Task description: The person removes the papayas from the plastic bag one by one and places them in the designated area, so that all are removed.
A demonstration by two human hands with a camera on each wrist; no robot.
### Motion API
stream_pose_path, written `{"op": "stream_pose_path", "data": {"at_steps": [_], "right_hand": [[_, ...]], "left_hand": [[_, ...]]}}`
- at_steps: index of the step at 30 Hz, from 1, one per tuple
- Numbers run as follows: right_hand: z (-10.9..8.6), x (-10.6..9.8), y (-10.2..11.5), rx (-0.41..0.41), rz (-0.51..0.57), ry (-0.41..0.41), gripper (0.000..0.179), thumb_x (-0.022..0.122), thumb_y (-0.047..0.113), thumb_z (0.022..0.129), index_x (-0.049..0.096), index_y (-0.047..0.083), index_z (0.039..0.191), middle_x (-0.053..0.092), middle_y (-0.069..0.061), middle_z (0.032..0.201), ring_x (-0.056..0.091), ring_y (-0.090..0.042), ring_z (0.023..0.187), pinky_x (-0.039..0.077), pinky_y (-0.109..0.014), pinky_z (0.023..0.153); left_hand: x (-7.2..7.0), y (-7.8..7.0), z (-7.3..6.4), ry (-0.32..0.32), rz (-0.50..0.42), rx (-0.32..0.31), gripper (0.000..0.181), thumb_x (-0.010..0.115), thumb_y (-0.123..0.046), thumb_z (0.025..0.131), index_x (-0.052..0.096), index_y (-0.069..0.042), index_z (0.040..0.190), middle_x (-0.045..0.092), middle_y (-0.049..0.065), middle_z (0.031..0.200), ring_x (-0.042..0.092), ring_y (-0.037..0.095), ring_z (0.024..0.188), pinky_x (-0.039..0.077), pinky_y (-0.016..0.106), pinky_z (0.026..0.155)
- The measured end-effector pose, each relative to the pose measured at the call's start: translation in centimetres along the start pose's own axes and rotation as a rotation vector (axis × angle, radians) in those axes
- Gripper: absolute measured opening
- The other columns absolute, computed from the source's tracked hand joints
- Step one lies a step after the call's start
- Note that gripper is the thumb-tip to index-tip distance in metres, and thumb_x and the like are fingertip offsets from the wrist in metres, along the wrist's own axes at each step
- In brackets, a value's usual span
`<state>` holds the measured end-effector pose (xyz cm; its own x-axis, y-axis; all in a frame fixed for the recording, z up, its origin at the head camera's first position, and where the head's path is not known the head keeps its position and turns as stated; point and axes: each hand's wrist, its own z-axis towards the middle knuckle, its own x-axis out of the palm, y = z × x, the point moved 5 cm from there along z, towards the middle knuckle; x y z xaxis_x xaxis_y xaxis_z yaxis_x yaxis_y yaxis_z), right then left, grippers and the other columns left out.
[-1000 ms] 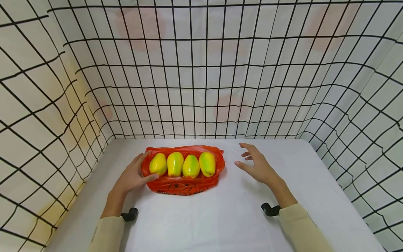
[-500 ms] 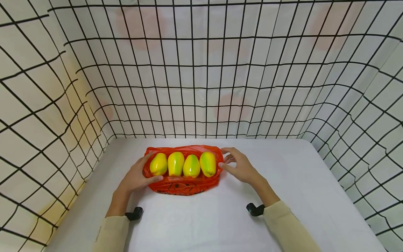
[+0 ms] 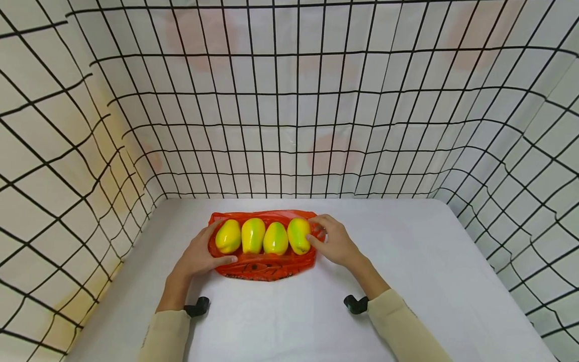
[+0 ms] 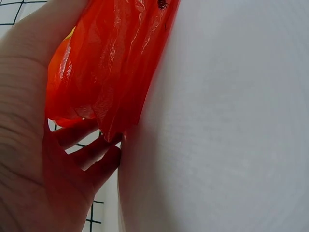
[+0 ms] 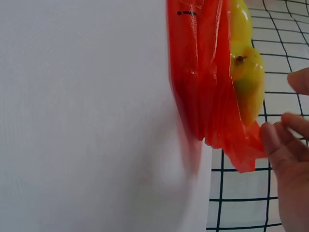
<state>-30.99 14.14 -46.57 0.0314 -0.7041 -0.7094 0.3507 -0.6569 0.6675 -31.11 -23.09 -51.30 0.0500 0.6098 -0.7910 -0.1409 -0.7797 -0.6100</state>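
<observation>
In the head view, several shiny yellow-green mangoes [image 3: 276, 239] lie in a row in an open red plastic bag [image 3: 262, 270] on the white table. My left hand [image 3: 196, 257] spans the bag's left end, thumb along the front and fingers behind. The left wrist view shows those fingers spread beside the red plastic [image 4: 104, 63]. At the opposite end, my right hand [image 3: 336, 245] has its thumb tip by the rightmost mango [image 3: 298, 236] and its fingers at the bag's edge. In the right wrist view, a fingertip of the right hand [image 5: 295, 174] meets the bag's loose corner [image 5: 244, 154].
A black wire grid [image 3: 296, 110] over white cloth rises behind and at both sides of the table [image 3: 280, 322]. Black wrist cameras, one on the left wrist [image 3: 197, 306] and one on the right wrist [image 3: 356, 304], sit above the tabletop in front of the bag.
My right hand has moved left from apart on the table to the bag's right end. The left hand has shifted slightly right along the bag. The mangoes have barely moved.
</observation>
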Motion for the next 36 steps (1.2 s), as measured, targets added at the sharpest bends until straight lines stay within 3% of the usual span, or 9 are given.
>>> {"op": "stream_pose_path", "data": {"at_steps": [6, 12, 16, 21, 36], "right_hand": [[0.2, 1.1, -0.6, 0.144, -0.039, 0.066, 0.067, 0.074, 0.044, 0.093, 0.052, 0.011, 0.147, 0.060, -0.005, 0.127, 0.058, -0.020, 0.104, 0.060, -0.035, 0.088], [0.5, 2.4, -0.6, 0.193, -0.024, 0.112, 0.083, 0.076, 0.051, 0.089, 0.043, 0.013, 0.154, 0.055, -0.007, 0.138, 0.055, -0.021, 0.104, 0.058, -0.034, 0.087], [0.8, 3.2, -0.8, 0.195, -0.032, 0.125, 0.089, 0.076, 0.056, 0.086, 0.038, 0.018, 0.157, 0.053, -0.007, 0.145, 0.056, -0.022, 0.112, 0.059, -0.042, 0.093], [1.0, 3.7, -0.6, 0.168, -0.055, 0.135, 0.094, 0.078, 0.059, 0.083, 0.037, 0.020, 0.158, 0.051, -0.006, 0.152, 0.053, -0.027, 0.132, 0.052, -0.054, 0.108], [0.9, 3.4, 0.0, 0.186, -0.022, 0.105, 0.090, 0.083, 0.050, 0.082, 0.038, 0.027, 0.157, 0.055, -0.002, 0.147, 0.056, -0.025, 0.127, 0.057, -0.051, 0.102]], "left_hand": [[0.2, 0.1, 0.1, 0.017, -0.002, -0.015, 0.123, 0.083, -0.072, 0.065, 0.024, -0.028, 0.163, 0.038, 0.018, 0.160, 0.045, 0.044, 0.139, 0.047, 0.070, 0.105], [0.3, 0.1, 0.1, 0.014, -0.015, -0.011, 0.123, 0.084, -0.071, 0.064, 0.025, -0.028, 0.163, 0.038, 0.017, 0.161, 0.045, 0.044, 0.140, 0.046, 0.070, 0.106], [0.3, 0.3, 0.0, 0.017, -0.012, -0.009, 0.123, 0.084, -0.071, 0.065, 0.024, -0.026, 0.163, 0.038, 0.017, 0.160, 0.046, 0.043, 0.139, 0.046, 0.069, 0.106], [0.4, 0.4, 0.0, 0.022, -0.022, -0.021, 0.124, 0.085, -0.071, 0.064, 0.024, -0.026, 0.163, 0.040, 0.017, 0.159, 0.046, 0.042, 0.138, 0.048, 0.068, 0.105], [0.2, 0.5, 0.0, 0.018, -0.037, -0.024, 0.121, 0.084, -0.070, 0.066, 0.027, -0.026, 0.163, 0.041, 0.016, 0.158, 0.047, 0.041, 0.139, 0.049, 0.066, 0.106]]}}
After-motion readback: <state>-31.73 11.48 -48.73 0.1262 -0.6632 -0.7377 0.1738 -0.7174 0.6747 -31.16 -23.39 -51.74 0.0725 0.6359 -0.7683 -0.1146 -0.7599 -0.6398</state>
